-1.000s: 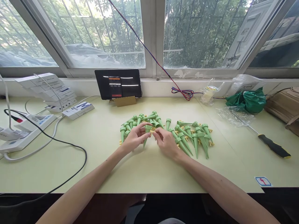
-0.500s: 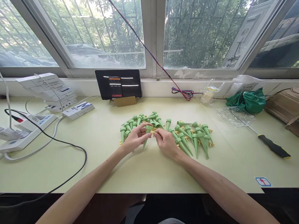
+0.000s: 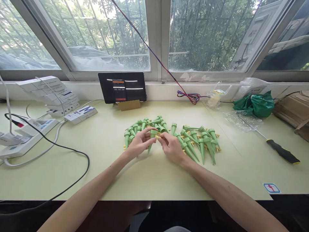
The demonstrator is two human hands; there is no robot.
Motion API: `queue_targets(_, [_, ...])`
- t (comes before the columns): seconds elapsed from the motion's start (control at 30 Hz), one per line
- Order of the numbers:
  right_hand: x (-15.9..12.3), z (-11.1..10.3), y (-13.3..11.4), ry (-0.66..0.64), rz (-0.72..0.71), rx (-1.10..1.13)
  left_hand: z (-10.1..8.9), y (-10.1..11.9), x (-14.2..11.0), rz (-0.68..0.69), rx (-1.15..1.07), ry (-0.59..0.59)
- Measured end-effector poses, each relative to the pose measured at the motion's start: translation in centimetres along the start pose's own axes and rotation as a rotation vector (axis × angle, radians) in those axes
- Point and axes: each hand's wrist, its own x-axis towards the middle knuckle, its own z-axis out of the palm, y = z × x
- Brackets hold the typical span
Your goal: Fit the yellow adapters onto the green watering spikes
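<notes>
My left hand [image 3: 140,141] is closed around a green plant watering spike [image 3: 150,149], cap up and tip pointing down. A small yellow valve [image 3: 157,137] sits at the side of its cap, between my two hands. My right hand [image 3: 172,146] pinches this valve with thumb and forefinger; whether the valve is fixed in the spike I cannot tell. Behind my left hand lies a heap of green spikes [image 3: 145,123]. To the right of my right hand is another group of spikes [image 3: 201,145], several with yellow valves showing.
A tablet [image 3: 135,91] leans on a cardboard stand at the back. White boxes [image 3: 58,95] and a power strip [image 3: 31,138] with cables are on the left. On the right lie a screwdriver [image 3: 282,151], a green bag [image 3: 256,104] and clear plastic wrap [image 3: 241,120].
Both hands hold almost the same place and grip. The right fingers have shifted very slightly at the yellow valve.
</notes>
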Motion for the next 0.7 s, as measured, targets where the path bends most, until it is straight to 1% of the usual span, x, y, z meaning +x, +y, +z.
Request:
queue_targets(0.23, [0.01, 0.0, -0.11, -0.016, 0.005, -0.038, -0.15, -0.02, 0.01, -0.004, 0.026, -0.021])
queue_targets(0.5, [-0.03, 0.06, -0.18, 0.006, 0.0, 0.021, 0.1, -0.01, 0.05, 0.025, -0.022, 0.022])
queue_targets(0.7, [-0.07, 0.09, 0.03, -0.001, 0.016, 0.022, 0.22, 0.19, -0.01, 0.011, -0.014, 0.038])
